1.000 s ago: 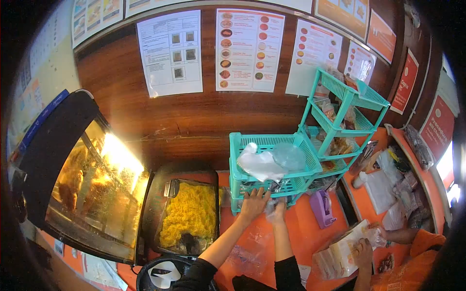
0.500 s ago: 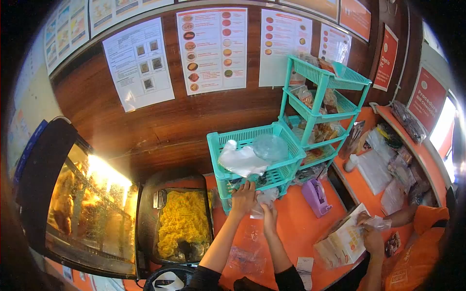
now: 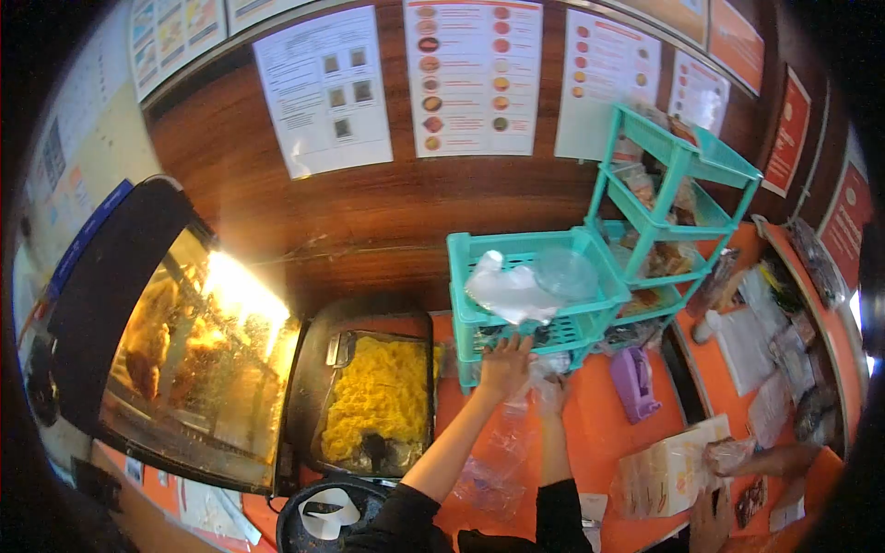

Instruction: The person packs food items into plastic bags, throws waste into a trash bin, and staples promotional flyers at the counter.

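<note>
My left hand (image 3: 505, 366) reaches to the front of the lower turquoise basket (image 3: 468, 373), fingers stretched toward its opening. Nothing shows in its grasp. Close on its right, my right hand (image 3: 551, 396) is closed around thin clear plastic (image 3: 548, 367), which partly covers the fingers; whether it is a bag or a glove I cannot tell. The upper turquoise basket (image 3: 458, 276) holds a white plastic bag (image 3: 513, 293) and clear round lids (image 3: 565, 275). Loose clear plastic (image 3: 493, 475) lies on the orange counter (image 3: 590, 452) below my hands.
A tray of yellow rice (image 3: 378, 396) and a lit glass food warmer (image 3: 198, 369) stand left. To the right are a turquoise rack (image 3: 678, 175), a purple tape dispenser (image 3: 634, 382), and a co-worker's hands (image 3: 728, 456) at a printed paper bag (image 3: 678, 461).
The view has shifted left, so everything sits further right. The clear plastic now covers more of my right hand's fingers. The co-worker's hands have moved lower beside the paper bag.
</note>
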A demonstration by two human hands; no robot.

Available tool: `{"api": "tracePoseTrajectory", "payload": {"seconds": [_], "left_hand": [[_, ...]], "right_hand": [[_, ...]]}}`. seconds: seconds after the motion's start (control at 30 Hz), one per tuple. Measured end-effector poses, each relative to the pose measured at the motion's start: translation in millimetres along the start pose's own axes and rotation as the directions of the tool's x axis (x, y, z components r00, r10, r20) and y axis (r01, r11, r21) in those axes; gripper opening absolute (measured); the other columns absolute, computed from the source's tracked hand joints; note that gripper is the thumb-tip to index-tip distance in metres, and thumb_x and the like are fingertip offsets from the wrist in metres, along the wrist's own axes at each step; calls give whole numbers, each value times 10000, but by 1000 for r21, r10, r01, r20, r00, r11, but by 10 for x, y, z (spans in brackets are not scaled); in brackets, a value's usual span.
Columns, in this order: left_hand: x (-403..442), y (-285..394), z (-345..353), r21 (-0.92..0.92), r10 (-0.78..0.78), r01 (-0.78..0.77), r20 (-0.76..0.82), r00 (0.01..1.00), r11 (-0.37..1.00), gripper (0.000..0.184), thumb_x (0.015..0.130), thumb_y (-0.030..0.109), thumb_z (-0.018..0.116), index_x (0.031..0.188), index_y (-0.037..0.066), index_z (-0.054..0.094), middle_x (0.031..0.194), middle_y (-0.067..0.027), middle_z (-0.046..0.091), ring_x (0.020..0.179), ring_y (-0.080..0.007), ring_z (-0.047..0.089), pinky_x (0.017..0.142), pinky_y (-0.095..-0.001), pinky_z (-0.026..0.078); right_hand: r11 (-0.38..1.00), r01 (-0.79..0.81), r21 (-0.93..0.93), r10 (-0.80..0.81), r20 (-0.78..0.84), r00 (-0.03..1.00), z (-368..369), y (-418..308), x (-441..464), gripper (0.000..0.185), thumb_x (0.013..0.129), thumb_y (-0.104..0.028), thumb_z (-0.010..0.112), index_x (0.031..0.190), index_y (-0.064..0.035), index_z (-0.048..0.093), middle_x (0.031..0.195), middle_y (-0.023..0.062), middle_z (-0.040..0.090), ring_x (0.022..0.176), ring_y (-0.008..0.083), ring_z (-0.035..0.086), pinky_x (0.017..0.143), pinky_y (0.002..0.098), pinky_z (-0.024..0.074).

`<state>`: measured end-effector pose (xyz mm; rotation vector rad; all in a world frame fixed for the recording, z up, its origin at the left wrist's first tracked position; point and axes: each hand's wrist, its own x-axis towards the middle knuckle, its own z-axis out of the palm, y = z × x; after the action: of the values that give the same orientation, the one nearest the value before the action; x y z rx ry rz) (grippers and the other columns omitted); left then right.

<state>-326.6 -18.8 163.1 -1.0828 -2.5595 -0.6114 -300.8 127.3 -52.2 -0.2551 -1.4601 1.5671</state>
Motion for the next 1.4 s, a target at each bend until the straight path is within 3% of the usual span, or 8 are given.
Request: {"api": "tracePoseTrajectory", "payload": {"seconds": [0.3,0.4,0.73,0.8,1.03,1.1,1.17,1.4], "left_hand": [[194,13,-1,-43,-164,170,121,979,985,366,895,366,503,1169,125,472,1163,-97,528,1038,-323,557,840,-617,404],[174,-21,116,-1,-140,140,54,989,990,347,898,374,499,1151,138,478,1140,-93,532,1039,-320,557,833,-617,413],[162,-168,79,-48,-42,44,60,997,998,315,885,329,519,1097,96,499,1073,-123,525,983,-348,538,806,-573,419],[109,-147,27,-99,111,-130,-176,978,987,310,860,271,552,1081,61,495,1071,-142,496,977,-335,492,842,-523,380],[-710,168,428,-153,52,-68,-110,993,986,374,718,146,636,1051,4,540,1213,-193,463,1113,-391,441,901,-499,353],[-757,98,527,-196,48,-67,-100,994,978,341,695,119,638,997,-19,560,1209,-203,464,1112,-382,448,906,-486,354],[-717,13,511,-154,32,-62,-187,982,986,360,687,124,647,998,-49,590,1302,-250,422,1235,-408,386,1009,-489,313],[-527,-355,658,26,-152,154,-49,987,988,502,734,159,617,1152,-97,510,1309,-251,433,1264,-390,377,1086,-502,236]], "right_hand": [[854,-502,136,519,-272,810,668,-2291,-790,294,902,-71,462,617,-54,392,618,-15,443,511,60,363,473,220,336],[972,-178,152,224,-382,896,485,-2353,-1028,301,909,-81,447,615,-64,387,595,-16,404,501,67,361,451,225,305],[957,-282,62,288,-290,913,-897,-2260,-370,287,940,-224,466,708,-56,451,655,30,473,567,128,479,514,260,392],[980,-87,-182,-31,-563,826,-751,-2368,-130,251,947,-237,468,835,-15,504,835,79,515,747,188,526,678,325,435],[712,302,-634,-59,375,925,289,-2262,81,152,843,-142,534,836,-1,591,1050,165,572,1004,344,527,920,433,370],[683,281,-674,45,423,905,424,-1695,174,142,820,-119,529,812,-8,619,1100,173,583,1059,356,526,967,452,350],[328,397,-857,52,435,899,515,-1270,287,165,805,-109,522,832,-23,660,1132,169,603,1106,340,532,1032,482,308],[479,236,-845,163,351,922,199,-2052,-80,171,799,-84,524,785,38,644,864,257,627,902,397,600,845,463,454]]}}
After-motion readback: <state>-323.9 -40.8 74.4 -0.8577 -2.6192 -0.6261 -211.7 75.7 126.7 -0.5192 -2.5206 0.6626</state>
